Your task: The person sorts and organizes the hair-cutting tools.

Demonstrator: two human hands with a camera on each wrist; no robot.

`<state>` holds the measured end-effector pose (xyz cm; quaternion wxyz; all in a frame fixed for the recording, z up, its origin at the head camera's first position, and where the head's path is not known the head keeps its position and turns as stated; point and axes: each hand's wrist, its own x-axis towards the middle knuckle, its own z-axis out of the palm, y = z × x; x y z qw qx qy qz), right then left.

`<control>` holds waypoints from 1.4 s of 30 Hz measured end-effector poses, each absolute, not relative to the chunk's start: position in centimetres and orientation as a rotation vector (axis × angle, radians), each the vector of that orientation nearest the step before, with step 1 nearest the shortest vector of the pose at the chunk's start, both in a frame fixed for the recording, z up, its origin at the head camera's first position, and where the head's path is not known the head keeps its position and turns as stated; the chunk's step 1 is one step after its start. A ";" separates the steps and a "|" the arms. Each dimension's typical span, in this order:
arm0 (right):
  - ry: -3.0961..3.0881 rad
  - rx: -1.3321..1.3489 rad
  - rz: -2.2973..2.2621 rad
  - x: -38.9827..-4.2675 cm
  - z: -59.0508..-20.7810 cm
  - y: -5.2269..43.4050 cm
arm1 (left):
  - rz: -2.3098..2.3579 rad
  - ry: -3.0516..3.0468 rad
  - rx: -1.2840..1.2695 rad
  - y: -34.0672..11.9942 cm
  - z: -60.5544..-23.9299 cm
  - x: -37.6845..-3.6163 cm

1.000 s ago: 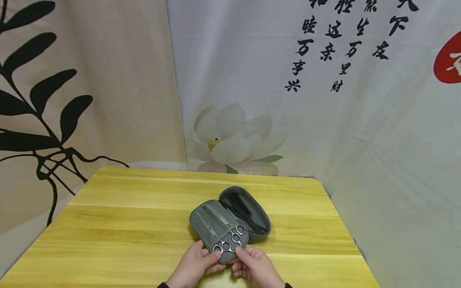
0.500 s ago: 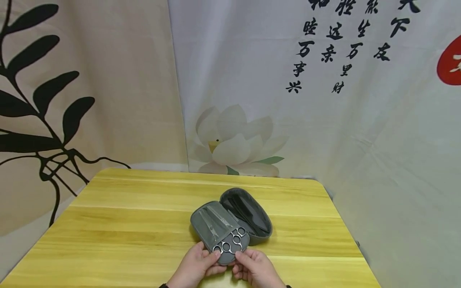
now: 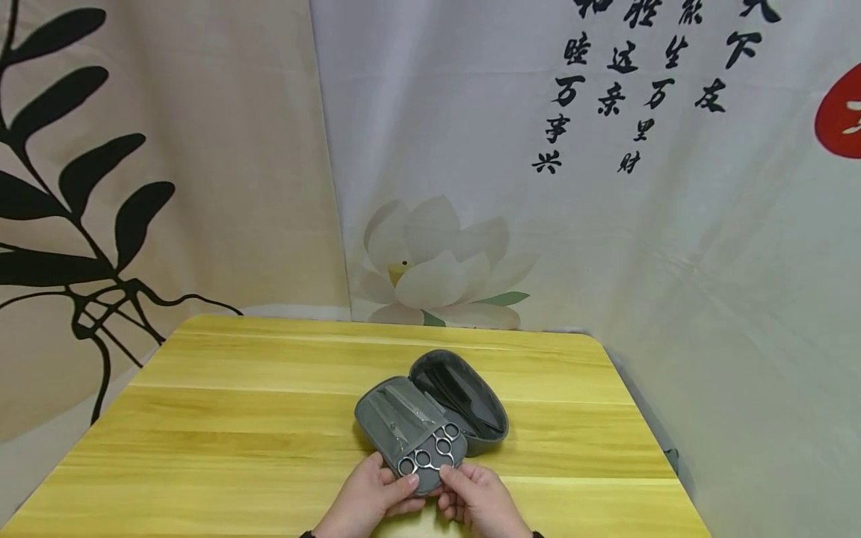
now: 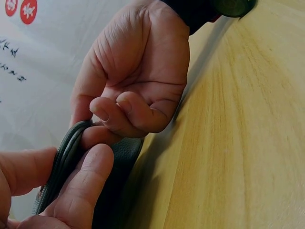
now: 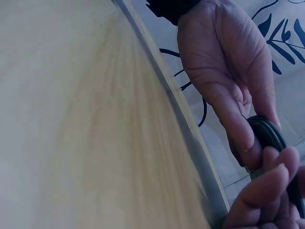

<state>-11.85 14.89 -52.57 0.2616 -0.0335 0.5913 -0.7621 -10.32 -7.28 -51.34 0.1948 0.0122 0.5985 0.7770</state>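
Both hands' fingers [image 3: 412, 482] pinching gray case [image 3: 430, 418] near edge, scissors [image 3: 420, 441] inside

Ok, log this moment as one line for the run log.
left hand: grips case edge | right hand: grips case edge | case: open, on table | scissors: inside

I seem to be in a staged room at home: my yellow wooden table [image 3: 269, 418] stands against hung cloths [image 3: 673, 224] printed with a lotus [image 3: 430, 261], black leaves [image 3: 81, 187] and calligraphy [image 3: 632, 82]
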 end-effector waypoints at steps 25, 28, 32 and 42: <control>1.587 -0.025 -2.052 -11.9 -52.7 14.9 | 2.191 1.656 0.046 -7.2 -51.8 -10.2; 1.560 -0.045 -2.055 -11.9 -52.8 15.0 | 2.205 1.637 0.051 -7.4 -51.9 -10.3; 1.539 -0.063 -2.063 -12.1 -52.9 15.1 | 2.235 1.624 0.013 -7.8 -52.0 -10.5; 1.469 -0.016 -2.111 -12.4 -53.0 15.4 | 2.342 1.739 -0.274 -9.0 -51.7 -11.2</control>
